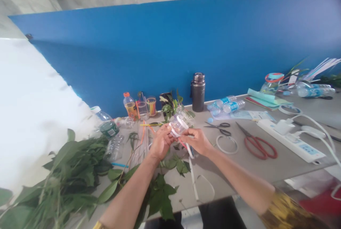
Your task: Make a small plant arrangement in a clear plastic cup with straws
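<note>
A clear plastic bottle piece (187,118) with white bands around it is held tilted above the table. My left hand (162,141) is closed on its lower left side. On the right, my right hand (196,140) pinches near its lower rim, by a white strip (189,151) that curls below the fingers. The fingertips partly hide where strip and plastic meet, and something pinkish-red shows there. A longer pale strip (193,179) hangs down toward the table's front edge. Leafy sprigs (170,108) stand just behind the bottle piece, and loose leaves (176,163) lie under my hands.
A big heap of green leaves (77,172) covers the left side. Right of my hands lie black scissors (220,127), a white ring-shaped roll (227,144), red-handled scissors (257,143) and a power strip (291,143). Behind stand a dark thermos (198,94) and an orange-capped bottle (130,107).
</note>
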Tool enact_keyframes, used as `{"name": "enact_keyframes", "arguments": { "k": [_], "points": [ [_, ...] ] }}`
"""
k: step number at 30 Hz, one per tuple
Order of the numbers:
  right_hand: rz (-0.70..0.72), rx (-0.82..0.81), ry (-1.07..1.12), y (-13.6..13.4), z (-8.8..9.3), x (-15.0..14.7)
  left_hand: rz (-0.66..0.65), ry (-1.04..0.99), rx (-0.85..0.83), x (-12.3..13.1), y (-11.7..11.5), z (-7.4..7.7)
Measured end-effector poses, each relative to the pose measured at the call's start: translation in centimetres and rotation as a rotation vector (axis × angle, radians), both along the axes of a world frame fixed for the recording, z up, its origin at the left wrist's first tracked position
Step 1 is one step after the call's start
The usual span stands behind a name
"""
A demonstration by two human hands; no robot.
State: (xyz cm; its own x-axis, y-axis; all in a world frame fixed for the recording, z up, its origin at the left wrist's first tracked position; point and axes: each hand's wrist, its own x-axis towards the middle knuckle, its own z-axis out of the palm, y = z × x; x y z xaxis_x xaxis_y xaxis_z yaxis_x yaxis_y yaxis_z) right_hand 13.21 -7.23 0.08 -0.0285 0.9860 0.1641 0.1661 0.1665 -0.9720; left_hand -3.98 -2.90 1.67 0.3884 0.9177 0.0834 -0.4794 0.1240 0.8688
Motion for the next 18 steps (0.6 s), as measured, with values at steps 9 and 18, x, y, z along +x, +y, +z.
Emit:
{"name": "enact_keyframes", "arguments": {
  "k": [9, 18],
  "points": [
    [-0.081, 0.068, -0.029, -0.1, 0.21, -0.25, -0.021, 0.005, -0.004, -0.1, -0.05, 0.2],
    [-0.194, 0.192, -0.078, -0.09, 0.12, -0.22, -0.104, 0.046, -0.051, -0.31, 0.25, -0.45]
  ]
}}
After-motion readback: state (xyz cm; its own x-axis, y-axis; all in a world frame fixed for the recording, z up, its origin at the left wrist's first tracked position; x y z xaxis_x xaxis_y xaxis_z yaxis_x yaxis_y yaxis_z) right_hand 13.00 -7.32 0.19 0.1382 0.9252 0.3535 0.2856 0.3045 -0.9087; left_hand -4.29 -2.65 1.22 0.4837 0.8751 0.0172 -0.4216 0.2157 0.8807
